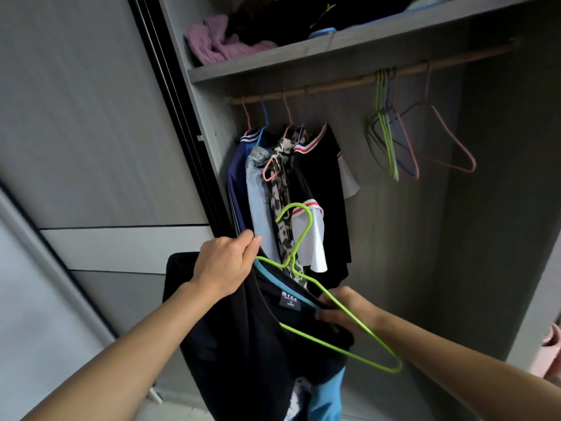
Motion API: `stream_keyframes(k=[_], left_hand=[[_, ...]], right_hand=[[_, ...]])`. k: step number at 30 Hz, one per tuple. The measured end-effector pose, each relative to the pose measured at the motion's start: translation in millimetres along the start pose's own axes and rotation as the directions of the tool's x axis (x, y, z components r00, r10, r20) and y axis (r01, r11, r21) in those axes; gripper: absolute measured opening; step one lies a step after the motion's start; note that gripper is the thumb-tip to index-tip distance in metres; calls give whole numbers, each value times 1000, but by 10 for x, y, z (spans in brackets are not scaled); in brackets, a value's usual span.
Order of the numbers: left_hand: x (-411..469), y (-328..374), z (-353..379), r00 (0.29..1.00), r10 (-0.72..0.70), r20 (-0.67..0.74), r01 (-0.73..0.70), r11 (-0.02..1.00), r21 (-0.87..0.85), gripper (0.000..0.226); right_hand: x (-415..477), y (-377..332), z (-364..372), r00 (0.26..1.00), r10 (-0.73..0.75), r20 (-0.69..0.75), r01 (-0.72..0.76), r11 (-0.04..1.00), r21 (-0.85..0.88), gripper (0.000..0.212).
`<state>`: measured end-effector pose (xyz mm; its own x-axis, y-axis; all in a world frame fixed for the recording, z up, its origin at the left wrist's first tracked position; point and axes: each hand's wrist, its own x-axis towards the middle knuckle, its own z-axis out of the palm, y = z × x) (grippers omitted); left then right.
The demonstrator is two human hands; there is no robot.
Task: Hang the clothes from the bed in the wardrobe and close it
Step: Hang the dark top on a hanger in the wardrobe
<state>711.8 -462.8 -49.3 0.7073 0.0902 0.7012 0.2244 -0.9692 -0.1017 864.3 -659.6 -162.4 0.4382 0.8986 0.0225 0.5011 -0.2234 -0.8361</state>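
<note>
Diagonally, grn hanger (290,264), hook up, blk shirt (243,344)

High above the left hand (224,265), a grey shelf (303,62) holds a pink knit (209,45) and dark clothes (273,22); on the rail (349,83) beneath, clothes (315,183) hang above that hand, bare hangers (394,138) above the right hand (346,311).

Dim, soft light; shadowed wardrobe (425,208) interior; wide-angle edge bending.

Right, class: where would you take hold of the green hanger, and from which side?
Grip the green hanger at the twisted neck under its hook, coming from the right: the neck stands bare above the black shirt, and the left hand crowds the other side.
</note>
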Motion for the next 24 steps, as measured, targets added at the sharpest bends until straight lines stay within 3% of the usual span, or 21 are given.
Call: stream_keyframes(k=[2, 4, 5, 7, 10, 13, 15, 17, 18, 21, 24], left_hand=[[-58, -21, 84, 999, -34, 2, 34, 999, 22, 41], [-89, -64, 152, 997, -77, -7, 77, 996, 46, 42], [-98, -90, 179, 995, -100, -13, 100, 993, 54, 42], [-116, -128, 244, 990, -141, -25, 142, 988, 62, 44], [-104, -87, 388, 981, -189, -41, 191, 981, 40, 40], [-36, 10, 491, 954, -300, -7, 300, 954, -15, 35], [13, 88, 535, 929, -369, 14, 369, 928, -54, 35], [50, 242, 564, 932, -362, 29, 363, 927, -99, 39], [61, 340, 576, 940, -338, 39, 340, 931, -132, 42], [66, 579, 584, 960, -268, 84, 280, 925, -258, 53], [65, 584, 630, 969, -231, 83, 245, 931, -269, 53]], right_hand=[[-47, 117, -118, 1000, -17, -11, 11, 917, -399, 15], [-130, 215, -263, 992, 76, -96, -114, 865, -489, 4], [-184, 256, -341, 981, 132, -144, -184, 875, -449, 14], [-261, 319, -497, 936, 261, -236, -304, 938, -167, 32], [-364, 346, -631, 884, 412, -221, -354, 898, 261, 36], [-436, 323, -669, 829, 525, -193, -289, 697, 656, 28], [-452, 279, -710, 734, 636, -241, -143, 491, 859, 22], [-399, 287, -764, 616, 728, -301, 28, 361, 932, 24], [-356, 289, -798, 567, 754, -331, 86, 346, 934, 27], [-273, 277, -874, 465, 783, -413, 139, 396, 907, 35], [-221, 346, -912, 496, 666, -557, 35, 626, 779, 41]])
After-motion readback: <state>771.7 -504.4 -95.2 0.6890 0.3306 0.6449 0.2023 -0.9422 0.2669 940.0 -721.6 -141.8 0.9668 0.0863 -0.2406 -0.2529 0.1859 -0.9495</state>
